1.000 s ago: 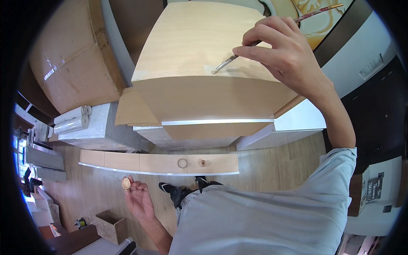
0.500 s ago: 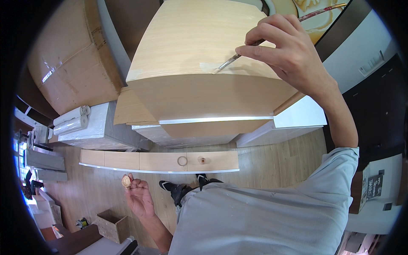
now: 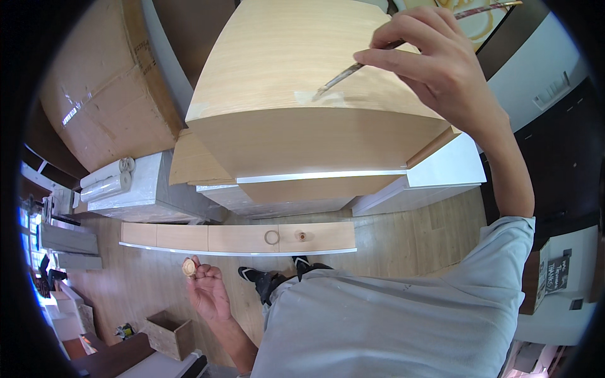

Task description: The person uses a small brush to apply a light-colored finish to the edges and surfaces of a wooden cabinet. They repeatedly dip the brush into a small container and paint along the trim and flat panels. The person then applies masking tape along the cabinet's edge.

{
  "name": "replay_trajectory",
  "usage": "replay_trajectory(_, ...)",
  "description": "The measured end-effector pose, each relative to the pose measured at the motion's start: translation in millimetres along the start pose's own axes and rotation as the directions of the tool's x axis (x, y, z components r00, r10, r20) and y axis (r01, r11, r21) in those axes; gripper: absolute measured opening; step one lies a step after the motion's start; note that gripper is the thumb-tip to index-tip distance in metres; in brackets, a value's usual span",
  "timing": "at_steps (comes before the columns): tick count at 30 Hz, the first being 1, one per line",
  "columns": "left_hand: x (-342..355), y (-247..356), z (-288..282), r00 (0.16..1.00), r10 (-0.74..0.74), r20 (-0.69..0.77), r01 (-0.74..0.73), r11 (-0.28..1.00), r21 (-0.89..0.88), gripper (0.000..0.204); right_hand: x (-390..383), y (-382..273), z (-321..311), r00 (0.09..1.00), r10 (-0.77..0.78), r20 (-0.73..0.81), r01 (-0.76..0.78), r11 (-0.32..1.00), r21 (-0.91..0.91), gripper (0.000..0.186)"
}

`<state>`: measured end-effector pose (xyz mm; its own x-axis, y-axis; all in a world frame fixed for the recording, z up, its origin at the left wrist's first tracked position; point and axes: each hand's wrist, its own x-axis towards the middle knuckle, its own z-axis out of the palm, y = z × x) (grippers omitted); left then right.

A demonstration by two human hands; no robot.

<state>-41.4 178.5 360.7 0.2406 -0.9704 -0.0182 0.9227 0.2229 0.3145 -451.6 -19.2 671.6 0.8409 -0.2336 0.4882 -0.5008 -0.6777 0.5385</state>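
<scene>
Pinched in my right hand [image 3: 435,66] is a thin paintbrush [image 3: 343,75], its handle pointing up to the right. The brush tip is at a pale patch [image 3: 305,96] near the front edge of a light wood-grain cabinet panel [image 3: 271,63]; whether it touches, I cannot tell. Low on the left, my left hand [image 3: 209,293] grips a small round container [image 3: 188,268] between thumb and fingers; something pale and beige shows in it. A fainter light patch [image 3: 198,111] marks the panel's left corner.
A long wooden board [image 3: 183,237] lies below, carrying a ring [image 3: 271,237] and a small round piece [image 3: 301,236]. Large cardboard boxes [image 3: 101,82] stand left, near plastic-wrapped rolls [image 3: 106,183]. A white cabinet [image 3: 447,167] is at right. An open wooden box [image 3: 170,334] sits lower left.
My right hand has shifted slightly right, and the brush tip has moved a little up from the panel's front edge. My left hand stays nearly in place with the container.
</scene>
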Motion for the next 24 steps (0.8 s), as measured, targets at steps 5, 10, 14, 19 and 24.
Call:
replay_trajectory(5,-1,0,1,1.000,0.012,-0.011,-0.012,1.000,-0.006,0.049,4,-7,11,1.000,-0.026,0.002,0.026,0.999,-0.022,0.028)
replay_trajectory(10,-2,1,-1,0.999,0.022,-0.028,-0.022,1.000,-0.010,0.049,4,-7,14,0.998,-0.055,0.010,0.056,0.998,-0.024,0.029)
replay_trajectory(14,-2,1,-1,1.000,0.023,-0.021,-0.023,1.000,-0.004,0.049,5,-5,10,0.998,-0.054,-0.016,0.053,0.998,-0.027,0.029)
replay_trajectory(19,2,-1,2,1.000,-0.003,-0.010,0.003,1.000,-0.017,0.048,4,-11,12,1.000,-0.028,-0.003,0.028,0.999,-0.022,0.030)
replay_trajectory(24,1,-2,1,1.000,0.023,-0.007,-0.023,1.000,0.001,0.047,4,-9,12,0.999,-0.038,-0.005,0.038,0.999,-0.009,0.029)
